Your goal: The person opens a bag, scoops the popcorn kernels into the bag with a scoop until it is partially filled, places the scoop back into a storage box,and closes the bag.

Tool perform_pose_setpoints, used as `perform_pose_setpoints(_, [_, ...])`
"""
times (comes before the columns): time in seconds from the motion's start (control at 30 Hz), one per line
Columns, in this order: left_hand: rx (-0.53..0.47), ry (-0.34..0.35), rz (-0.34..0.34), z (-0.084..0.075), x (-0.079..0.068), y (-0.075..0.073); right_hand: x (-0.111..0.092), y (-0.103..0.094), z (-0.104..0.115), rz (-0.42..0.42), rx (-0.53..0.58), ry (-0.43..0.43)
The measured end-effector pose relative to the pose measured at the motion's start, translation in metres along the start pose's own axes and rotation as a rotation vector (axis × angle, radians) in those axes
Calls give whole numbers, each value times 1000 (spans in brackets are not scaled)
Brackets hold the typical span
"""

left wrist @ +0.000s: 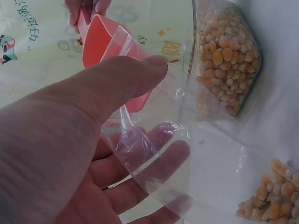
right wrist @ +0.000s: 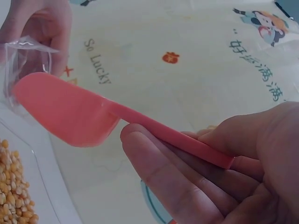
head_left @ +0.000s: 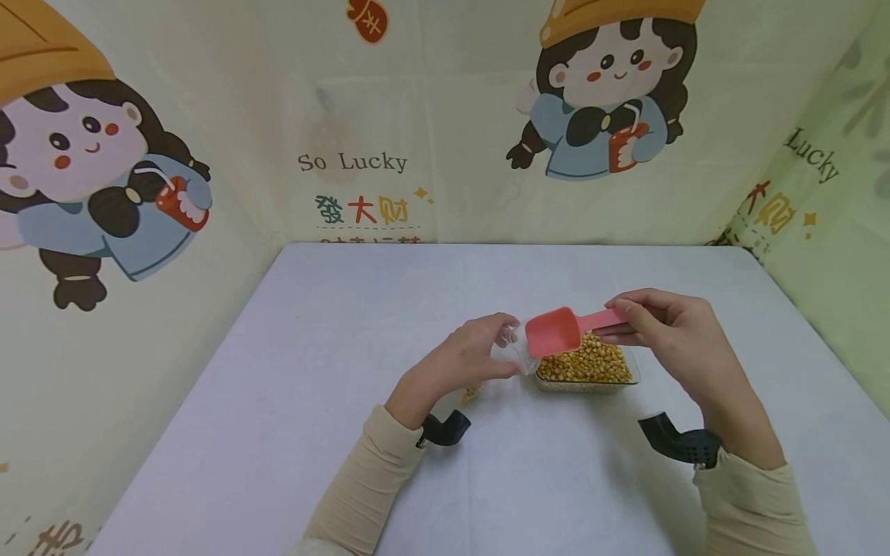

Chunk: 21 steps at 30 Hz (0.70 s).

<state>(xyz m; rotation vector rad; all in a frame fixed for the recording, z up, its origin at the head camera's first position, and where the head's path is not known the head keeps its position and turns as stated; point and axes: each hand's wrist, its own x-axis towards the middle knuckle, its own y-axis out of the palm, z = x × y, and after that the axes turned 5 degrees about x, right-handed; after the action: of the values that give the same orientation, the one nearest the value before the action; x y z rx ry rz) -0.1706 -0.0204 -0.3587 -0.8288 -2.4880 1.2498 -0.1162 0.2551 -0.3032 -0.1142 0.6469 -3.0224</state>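
My left hand (head_left: 462, 354) holds a clear plastic bag (left wrist: 212, 158) by its mouth, the thumb on one side and the fingers spread on the other. Corn kernels (left wrist: 275, 196) lie in the lower part of the bag. A pink scoop (head_left: 552, 332) is pinched by its handle between the thumb and fingers of my right hand (head_left: 673, 332). The scoop's bowl is tilted at the bag's mouth, and no kernels show in it. Below the scoop stands a clear rectangular container (head_left: 587, 387) full of yellow corn kernels (head_left: 591, 360).
A white-covered table (head_left: 334, 332) carries everything. Behind it hangs a printed cloth (head_left: 459, 139) with cartoon figures and lettering, which also runs along both sides. A black wrist mount (head_left: 448, 429) sits on the left wrist, another mount (head_left: 677, 442) on the right.
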Motion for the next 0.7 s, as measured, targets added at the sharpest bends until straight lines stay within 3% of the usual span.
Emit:
perform_pose_setpoints(0.17, [12, 8, -4, 0, 0, -1, 0, -1, 1, -6, -14, -7])
perform_pose_setpoints(0.43, [18, 12, 0, 0, 0, -2, -2, -8, 0, -20, -82, 56])
perform_pose_setpoints(0.7, [16, 9, -1, 1, 0, -4, -5, -14, 0, -67, -25, 63])
